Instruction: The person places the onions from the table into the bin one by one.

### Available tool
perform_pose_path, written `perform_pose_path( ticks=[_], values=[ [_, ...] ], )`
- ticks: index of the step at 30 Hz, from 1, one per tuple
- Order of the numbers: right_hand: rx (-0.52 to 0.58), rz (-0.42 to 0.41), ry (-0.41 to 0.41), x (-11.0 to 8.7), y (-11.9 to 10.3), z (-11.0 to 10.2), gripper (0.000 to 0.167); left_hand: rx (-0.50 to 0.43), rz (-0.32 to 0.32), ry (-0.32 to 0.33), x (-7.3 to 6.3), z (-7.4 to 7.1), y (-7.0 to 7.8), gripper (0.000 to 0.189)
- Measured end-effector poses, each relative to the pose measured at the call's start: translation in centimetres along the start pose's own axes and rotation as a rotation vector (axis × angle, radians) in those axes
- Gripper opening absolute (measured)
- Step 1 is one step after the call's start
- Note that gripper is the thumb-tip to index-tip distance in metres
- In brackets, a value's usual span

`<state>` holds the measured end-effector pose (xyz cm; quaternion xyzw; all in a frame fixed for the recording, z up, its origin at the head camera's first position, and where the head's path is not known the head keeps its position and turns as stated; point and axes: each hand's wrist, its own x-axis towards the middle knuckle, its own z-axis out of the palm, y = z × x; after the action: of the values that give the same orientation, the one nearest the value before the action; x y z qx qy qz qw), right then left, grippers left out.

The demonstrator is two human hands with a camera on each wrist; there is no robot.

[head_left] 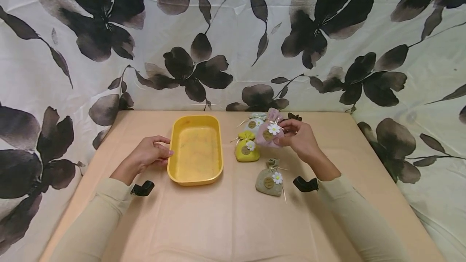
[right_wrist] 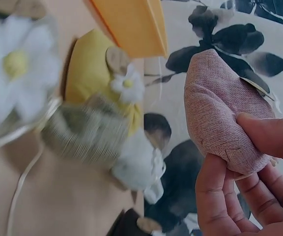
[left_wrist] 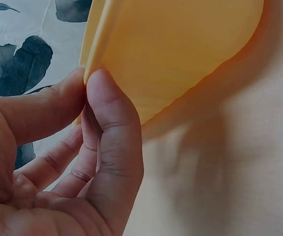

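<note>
My left hand [head_left: 151, 153] pinches the left rim of a yellow plastic tray [head_left: 194, 151] between thumb and fingers; the left wrist view shows the thumb and index finger on its wall [left_wrist: 181, 44]. In my right hand [head_left: 300, 140] is a small pink cloth pouch [head_left: 268, 134] with a white daisy and a round tag, gripped by its side and raised, as the right wrist view shows the pouch [right_wrist: 225, 113] between thumb and fingers. Close by are a yellow pouch [head_left: 246, 153], a pale blue pouch [head_left: 253, 122] and, nearer me, a grey-green pouch [head_left: 267, 185].
A dark brown pouch [head_left: 294, 117] shows partly behind my right hand. The table [head_left: 204, 221] has a peach cover, and a white cloth with black flowers [head_left: 251, 31] hangs along its back and sides.
</note>
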<state>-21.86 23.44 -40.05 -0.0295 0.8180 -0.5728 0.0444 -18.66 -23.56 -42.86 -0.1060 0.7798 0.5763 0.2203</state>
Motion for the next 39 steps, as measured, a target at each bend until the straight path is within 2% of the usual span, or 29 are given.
perform_pose_path(
  ticks=[6,13,21,26,31,39],
  values=[
    [0.049,-0.014,-0.027,1.0,-1.1,1.8,0.047,-0.008,-0.012,0.007,-0.1,-0.1,0.0,0.062],
    [0.040,-0.019,-0.021,1.6,-2.0,3.3,0.047,-0.014,0.003,0.021,0.1,0.2,0.1,0.061],
    [0.080,-0.011,-0.062,2.0,-2.9,5.0,0.048,-0.016,-0.026,0.032,0.0,0.3,0.4,0.061],
    [0.094,-0.026,-0.088,2.6,-3.6,6.3,0.047,-0.004,-0.019,0.041,-0.1,0.0,0.5,0.059],
    [0.104,-0.018,-0.090,3.1,-4.3,7.6,0.048,0.011,-0.004,0.042,-0.1,-0.1,0.4,0.058],
    [0.114,-0.032,-0.085,3.7,-5.1,9.9,0.047,0.011,-0.022,0.059,-0.1,0.1,0.5,0.059]
  ],
)
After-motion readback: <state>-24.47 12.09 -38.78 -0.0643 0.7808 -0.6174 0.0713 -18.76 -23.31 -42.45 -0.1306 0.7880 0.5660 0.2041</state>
